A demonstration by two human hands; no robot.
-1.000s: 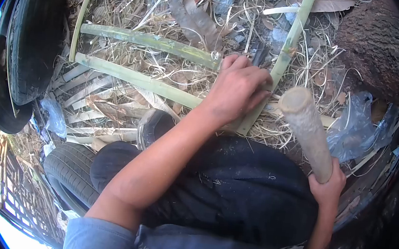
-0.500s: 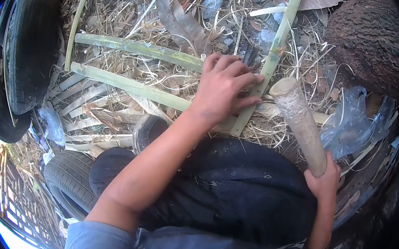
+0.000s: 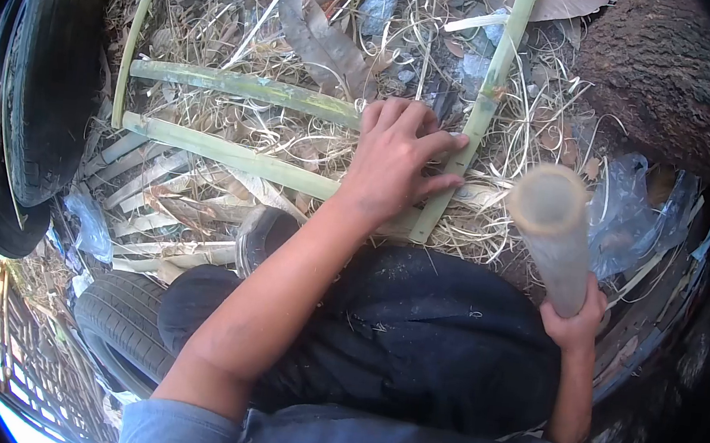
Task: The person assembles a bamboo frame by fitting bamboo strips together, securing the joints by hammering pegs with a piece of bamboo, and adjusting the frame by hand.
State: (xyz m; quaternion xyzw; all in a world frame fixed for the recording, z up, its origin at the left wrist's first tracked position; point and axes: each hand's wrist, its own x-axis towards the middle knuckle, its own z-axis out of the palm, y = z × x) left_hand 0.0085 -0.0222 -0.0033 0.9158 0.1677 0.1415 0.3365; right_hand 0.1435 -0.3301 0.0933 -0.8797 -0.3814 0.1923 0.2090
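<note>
My left hand (image 3: pixel 392 160) lies over the green bamboo strips, its thumb and a fingertip on the edge of the slanting strip (image 3: pixel 477 117). An upper cross strip (image 3: pixel 248 87) and a lower cross strip (image 3: pixel 232 152) run from a thin upright strip (image 3: pixel 137 34) at the left to beneath this hand. My right hand (image 3: pixel 576 321) is wrapped round the lower end of a thick, pale round club (image 3: pixel 556 243), slightly blurred, whose wide end points up and toward the camera, right of the slanting strip.
Old tyres (image 3: pixel 54 77) stand at the left, with another tyre (image 3: pixel 128 323) lower down. A tree trunk (image 3: pixel 672 82) fills the upper right, above a clear plastic bag (image 3: pixel 632 216). Dry leaves, shavings and stones cover the ground. A bamboo lattice (image 3: pixel 38 353) shows at the lower left.
My left hand has spread its fingers and shifted slightly left along the strips. The club in my right hand has tilted, its wide end now farther right and facing the camera more.
</note>
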